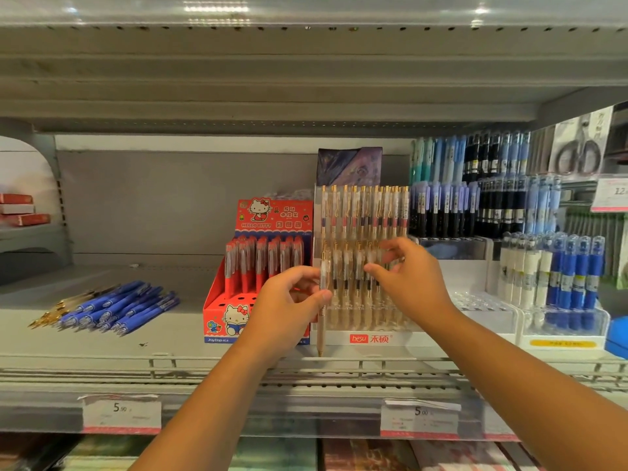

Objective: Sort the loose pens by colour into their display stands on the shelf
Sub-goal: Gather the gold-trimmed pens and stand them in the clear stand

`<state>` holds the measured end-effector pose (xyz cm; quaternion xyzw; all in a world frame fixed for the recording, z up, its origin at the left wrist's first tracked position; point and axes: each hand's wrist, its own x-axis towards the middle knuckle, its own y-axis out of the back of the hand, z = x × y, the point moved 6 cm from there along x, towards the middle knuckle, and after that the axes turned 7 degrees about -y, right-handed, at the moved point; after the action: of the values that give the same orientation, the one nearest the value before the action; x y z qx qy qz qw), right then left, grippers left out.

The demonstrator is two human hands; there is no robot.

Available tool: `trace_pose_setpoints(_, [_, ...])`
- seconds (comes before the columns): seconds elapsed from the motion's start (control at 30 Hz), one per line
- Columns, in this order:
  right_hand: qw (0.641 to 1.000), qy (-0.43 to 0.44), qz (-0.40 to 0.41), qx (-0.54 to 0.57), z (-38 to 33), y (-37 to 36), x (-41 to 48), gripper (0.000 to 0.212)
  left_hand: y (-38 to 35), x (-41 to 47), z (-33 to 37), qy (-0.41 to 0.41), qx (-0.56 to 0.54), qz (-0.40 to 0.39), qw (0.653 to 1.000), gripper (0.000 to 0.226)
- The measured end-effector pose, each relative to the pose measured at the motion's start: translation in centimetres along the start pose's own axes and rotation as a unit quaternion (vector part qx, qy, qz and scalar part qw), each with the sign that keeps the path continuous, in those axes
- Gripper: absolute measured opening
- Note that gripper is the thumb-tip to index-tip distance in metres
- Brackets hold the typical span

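Fingertips (324,295) of the left grip (289,300) pinch a clear gold-trimmed pen (321,328) upright at the left edge of the clear display stand (370,338) on the shelf (190,341), while the right grip (411,277) curls against its lower row, pinching or only touching I cannot tell; loose blue pens (119,309) lie well left.

- Red display box (274,214): "HELLO KITTY" on the header and "Joytop" at the 7 o'clock corner of the front. The header's Chinese characters are too blurred to read.
- Clear pen stand (401,338), at 3 o'clock of the box: "hesu 禾硕" on the white base.
- Left price tag (121,413), on the shelf rail at 7 o'clock: "5.90".
- Right price tag (419,419), at 5 o'clock: "5.00".
- Hanging price tag (611,193), at 3 o'clock: "12", the rest cut off.
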<state>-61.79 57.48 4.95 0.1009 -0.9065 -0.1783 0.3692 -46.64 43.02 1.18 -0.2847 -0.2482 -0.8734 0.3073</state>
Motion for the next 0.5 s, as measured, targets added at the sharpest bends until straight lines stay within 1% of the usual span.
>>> trace_pose_setpoints(0.07, [0.997, -0.017, -0.01, 0.072, -0.7, 0.3, -0.7, 0.028, 0.0, 0.0, 0.0, -0.002, 0.002, 0.0, 1.0, 0.024])
trace_pose_setpoints(0.13, [0.984, -0.028, -0.08, 0.156, -2.0, -0.1, -1.8, 0.023, 0.0, 0.0, 0.2, -0.009, 0.005, 0.001, 1.0, 0.025])
trace_pose_setpoints(0.17, [0.976, -0.031, -0.122, 0.18, -2.6, -0.4, -2.4, 0.022, -0.1, 0.0, 0.4, -0.017, 0.01, 0.003, 1.0, 0.026])
trace_pose_setpoints(0.23, [0.961, -0.027, -0.186, 0.203, -3.5, -1.1, -3.5, 0.025, -0.3, -0.1, 0.8, -0.04, 0.032, 0.006, 0.999, 0.027])
trace_pose_setpoints(0.27, [0.957, -0.023, -0.2, 0.21, -3.8, -1.2, -3.8, 0.025, -0.5, -0.1, 1.1, -0.053, 0.043, 0.008, 0.998, 0.028])
trace_pose_setpoints(0.33, [0.954, -0.028, -0.199, 0.224, -3.9, -1.1, -4.0, 0.024, -0.8, -0.1, 1.6, -0.069, 0.044, 0.018, 0.996, 0.033])
trace_pose_setpoints(0.4, [0.951, -0.044, -0.179, 0.247, -3.6, -0.7, -3.7, 0.019, -1.2, 0.0, 1.9, -0.074, 0.028, 0.028, 0.996, 0.039])
trace_pose_setpoints(0.5, [0.944, -0.056, -0.16, 0.283, -3.1, 0.2, -3.0, 0.02, -2.1, 0.5, 3.1, -0.106, 0.042, 0.03, 0.993, 0.04])
